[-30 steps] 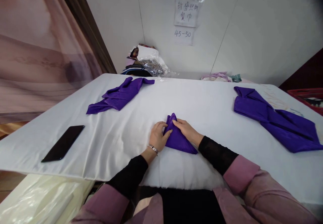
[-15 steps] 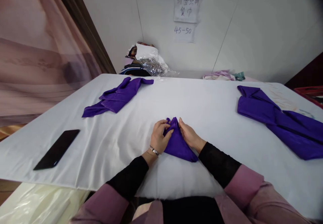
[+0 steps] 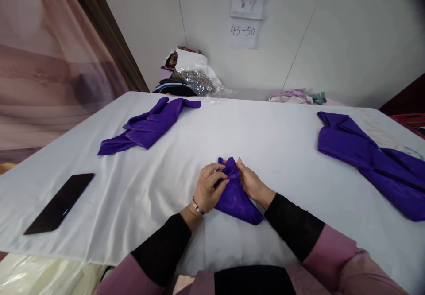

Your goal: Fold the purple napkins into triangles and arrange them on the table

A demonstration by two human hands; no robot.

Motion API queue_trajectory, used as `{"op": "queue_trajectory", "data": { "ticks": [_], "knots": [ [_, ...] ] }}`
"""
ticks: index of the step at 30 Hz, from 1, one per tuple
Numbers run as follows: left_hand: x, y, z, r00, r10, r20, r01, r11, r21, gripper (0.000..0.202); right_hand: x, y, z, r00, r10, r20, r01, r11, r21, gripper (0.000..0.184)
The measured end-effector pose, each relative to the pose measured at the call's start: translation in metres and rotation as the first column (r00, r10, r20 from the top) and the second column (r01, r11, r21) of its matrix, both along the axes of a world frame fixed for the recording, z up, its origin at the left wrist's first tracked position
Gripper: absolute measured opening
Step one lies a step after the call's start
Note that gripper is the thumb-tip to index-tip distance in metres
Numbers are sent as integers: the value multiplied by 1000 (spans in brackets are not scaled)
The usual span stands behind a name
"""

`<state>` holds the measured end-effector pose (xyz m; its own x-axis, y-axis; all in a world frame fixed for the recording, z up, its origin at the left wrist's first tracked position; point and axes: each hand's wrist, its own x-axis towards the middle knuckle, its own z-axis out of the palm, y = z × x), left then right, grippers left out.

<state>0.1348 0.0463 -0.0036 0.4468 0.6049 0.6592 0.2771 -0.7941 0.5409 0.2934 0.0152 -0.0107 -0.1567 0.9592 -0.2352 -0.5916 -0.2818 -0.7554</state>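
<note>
Between my two hands is a purple cloth napkin (image 3: 236, 202), gathered at the top and spreading to a wide lower edge near me. My left hand (image 3: 210, 186) pinches a fold of it between thumb and fingers. On the other side, my right hand (image 3: 254, 182) grips the napkin's upper right edge, its thumb upright and its other fingers partly hidden behind the cloth. Another purple napkin (image 3: 149, 124) lies crumpled at the far left of the table. More folded purple cloth (image 3: 368, 153) rests on the right.
A white cloth covers the table (image 3: 265, 131). On the left lies a black phone (image 3: 61, 202). Stacked clothes with clear plastic (image 3: 189, 73) sit behind the far edge, and pink and green fabric (image 3: 295, 95) lies to their right. Handwritten paper signs (image 3: 247, 11) hang on the wall.
My left fingers have pulled a fold of the napkin's upper part down and toward me. The right hand keeps its grip. The whole view has shifted slightly.
</note>
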Motion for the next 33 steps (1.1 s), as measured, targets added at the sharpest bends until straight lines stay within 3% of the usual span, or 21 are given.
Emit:
{"op": "queue_trajectory", "data": {
  "ticks": [11,17,24,33],
  "knots": [
    [-1,-2,-2,996,22,81,-8,985,-175,6,0,-2,-7,999,43,28,-44,999,16,51],
    [-1,-2,-4,993,20,117,2,982,-191,21,-2,0,-5,999,-13,-29,14,1000,21,40],
    [0,-2,-3,986,-3,169,43,971,-235,29,-7,0,-4,998,-41,38,36,991,127,28],
    [2,2,-3,980,103,169,-53,959,-277,21,-7,-5,-3,977,-51,208,10,981,193,32]
  ]
}}
